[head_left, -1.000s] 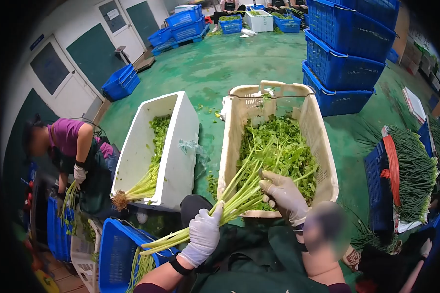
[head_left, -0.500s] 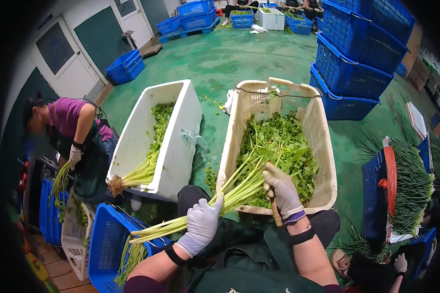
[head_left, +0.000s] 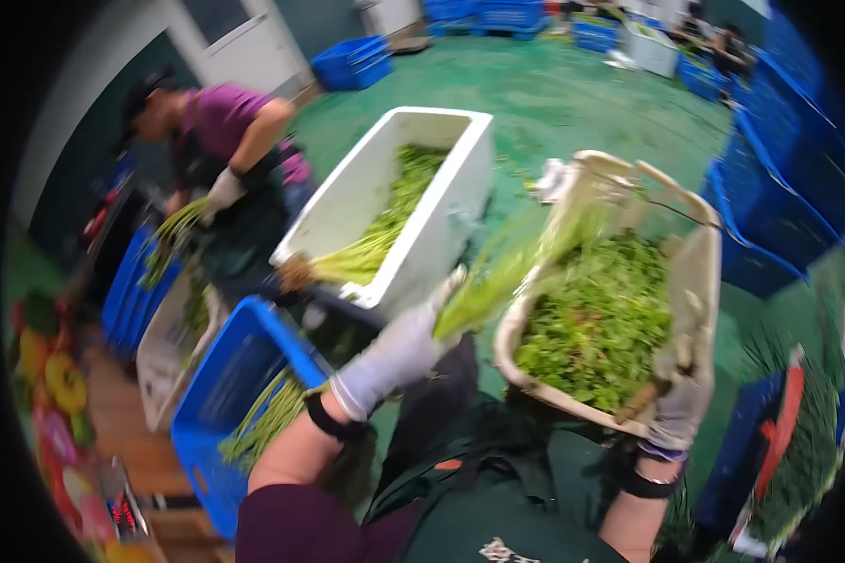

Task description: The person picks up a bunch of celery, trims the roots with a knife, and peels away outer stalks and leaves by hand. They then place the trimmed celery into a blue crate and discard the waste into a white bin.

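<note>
My left hand (head_left: 394,352), in a white glove, is closed around a bunch of celery (head_left: 507,267). The stalks are smeared by motion and point up and away, over the left edge of a cream plastic crate (head_left: 509,352). That crate holds a heap of loose celery leaves (head_left: 596,324). At its near right corner is my gloved right hand (head_left: 678,408), its fingers wrapped round a wooden-handled tool (head_left: 640,402) whose working end I cannot make out. A white foam box (head_left: 474,155), left of the crate, contains more celery (head_left: 371,249) with roots at the near end.
A blue crate (head_left: 192,427) with celery stalks stands by my left side. Beyond it a person in purple (head_left: 230,122) holds greens. Stacked blue crates (head_left: 770,188) rise at the right, near bundled thin green stalks (head_left: 803,460). Green floor (head_left: 535,84) lies ahead.
The view has turned left. My left hand has swung the celery bunch from lying across my lap to pointing up and away. My right hand has moved off the stalks to the crate's near right corner.
</note>
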Demonstrator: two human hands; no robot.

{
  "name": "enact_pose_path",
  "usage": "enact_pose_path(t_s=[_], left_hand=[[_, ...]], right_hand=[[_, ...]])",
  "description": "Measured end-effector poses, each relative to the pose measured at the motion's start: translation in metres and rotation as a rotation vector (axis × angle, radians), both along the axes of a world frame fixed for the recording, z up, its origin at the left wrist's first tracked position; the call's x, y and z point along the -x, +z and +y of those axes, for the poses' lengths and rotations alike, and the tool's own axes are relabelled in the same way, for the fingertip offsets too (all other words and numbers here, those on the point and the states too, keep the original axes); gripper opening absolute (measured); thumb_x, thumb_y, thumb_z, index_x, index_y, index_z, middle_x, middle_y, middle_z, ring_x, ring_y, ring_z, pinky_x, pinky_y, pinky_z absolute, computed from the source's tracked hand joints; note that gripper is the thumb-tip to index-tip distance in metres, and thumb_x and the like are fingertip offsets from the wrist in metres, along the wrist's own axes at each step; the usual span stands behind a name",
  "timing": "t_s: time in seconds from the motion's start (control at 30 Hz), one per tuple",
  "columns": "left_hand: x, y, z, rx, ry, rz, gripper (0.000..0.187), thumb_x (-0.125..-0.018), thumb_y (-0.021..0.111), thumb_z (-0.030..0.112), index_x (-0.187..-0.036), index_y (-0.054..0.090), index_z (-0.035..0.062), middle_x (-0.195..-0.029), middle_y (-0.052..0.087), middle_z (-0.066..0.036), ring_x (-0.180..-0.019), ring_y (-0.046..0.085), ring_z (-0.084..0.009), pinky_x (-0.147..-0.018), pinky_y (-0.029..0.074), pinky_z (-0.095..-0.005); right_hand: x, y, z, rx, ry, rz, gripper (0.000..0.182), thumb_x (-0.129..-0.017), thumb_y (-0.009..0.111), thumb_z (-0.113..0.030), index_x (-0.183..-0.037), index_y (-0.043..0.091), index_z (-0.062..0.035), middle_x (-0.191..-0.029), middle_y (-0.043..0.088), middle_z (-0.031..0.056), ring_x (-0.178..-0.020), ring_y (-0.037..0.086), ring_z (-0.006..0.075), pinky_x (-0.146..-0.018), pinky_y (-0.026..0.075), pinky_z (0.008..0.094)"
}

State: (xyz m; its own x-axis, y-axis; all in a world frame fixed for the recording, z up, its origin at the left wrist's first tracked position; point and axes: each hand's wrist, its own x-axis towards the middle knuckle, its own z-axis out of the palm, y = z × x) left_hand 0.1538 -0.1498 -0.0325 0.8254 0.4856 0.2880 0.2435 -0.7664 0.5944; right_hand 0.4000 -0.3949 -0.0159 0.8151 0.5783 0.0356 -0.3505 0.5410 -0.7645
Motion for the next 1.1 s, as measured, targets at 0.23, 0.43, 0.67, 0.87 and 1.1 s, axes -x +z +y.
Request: enact_pose_path(t_s=[0.23, 0.43, 0.67, 0.87, 1.1], left_hand=[[0.160, 0.137, 0.046, 0.483, 0.792, -0.669, 0.031, -0.082, 0.072, 0.006, -0.110, 0.060, 0.0031, -0.081, 0.061, -0.002, -0.061, 0.057, -0.0100, -0.054, 0.047, -0.0224], [0.356, 0.049, 0.076, 0.236, 1.365, -1.179, 0.033, -0.080, 0.067, -0.006, -0.110, 0.055, 0.0004, -0.080, 0.061, -0.005, -0.060, 0.062, -0.0156, -0.049, 0.048, -0.0259], [0.475, -0.129, 0.083, 0.271, 2.033, -1.457, 0.032, -0.083, 0.062, -0.006, -0.112, 0.051, -0.0093, -0.084, 0.064, -0.016, -0.067, 0.066, -0.0226, -0.053, 0.051, -0.0297], [0.484, -0.217, 0.067, 0.874, 2.307, -1.129, 0.028, -0.088, 0.060, 0.017, -0.108, 0.060, -0.0038, -0.095, 0.067, -0.018, -0.082, 0.067, -0.0274, -0.074, 0.052, -0.0361], [0.390, -0.162, 0.116, 0.767, 1.851, -0.849, 0.017, -0.083, 0.067, 0.012, -0.097, 0.064, 0.0035, -0.082, 0.064, -0.008, -0.063, 0.059, -0.0247, -0.064, 0.051, -0.0374]], right_hand=[[0.007, -0.078, -0.006, 0.107, 0.168, 0.277, 0.049, -0.104, 0.043, -0.032, -0.143, 0.035, -0.0040, -0.064, 0.031, -0.0067, -0.048, 0.026, 0.0035, -0.044, 0.028, 0.0191], [0.011, -0.127, -0.008, 0.263, 0.253, 0.448, 0.047, -0.102, 0.044, -0.036, -0.141, 0.041, -0.0087, -0.063, 0.033, -0.0071, -0.046, 0.028, 0.0036, -0.042, 0.027, 0.0187], [0.027, -0.127, 0.006, 0.462, 0.228, 0.391, 0.045, -0.102, 0.044, -0.037, -0.135, 0.048, -0.0068, -0.063, 0.033, -0.0074, -0.046, 0.028, 0.0027, -0.041, 0.027, 0.0180], [0.044, -0.117, 0.032, 0.563, 0.245, 0.301, 0.044, -0.102, 0.045, -0.037, -0.131, 0.051, -0.0048, -0.063, 0.033, -0.0084, -0.047, 0.027, 0.0023, -0.043, 0.026, 0.0176], [0.060, -0.112, 0.049, 0.632, 0.268, 0.289, 0.045, -0.100, 0.048, -0.043, -0.125, 0.057, -0.0060, -0.064, 0.035, -0.0085, -0.050, 0.031, 0.0030, -0.046, 0.027, 0.0182]])
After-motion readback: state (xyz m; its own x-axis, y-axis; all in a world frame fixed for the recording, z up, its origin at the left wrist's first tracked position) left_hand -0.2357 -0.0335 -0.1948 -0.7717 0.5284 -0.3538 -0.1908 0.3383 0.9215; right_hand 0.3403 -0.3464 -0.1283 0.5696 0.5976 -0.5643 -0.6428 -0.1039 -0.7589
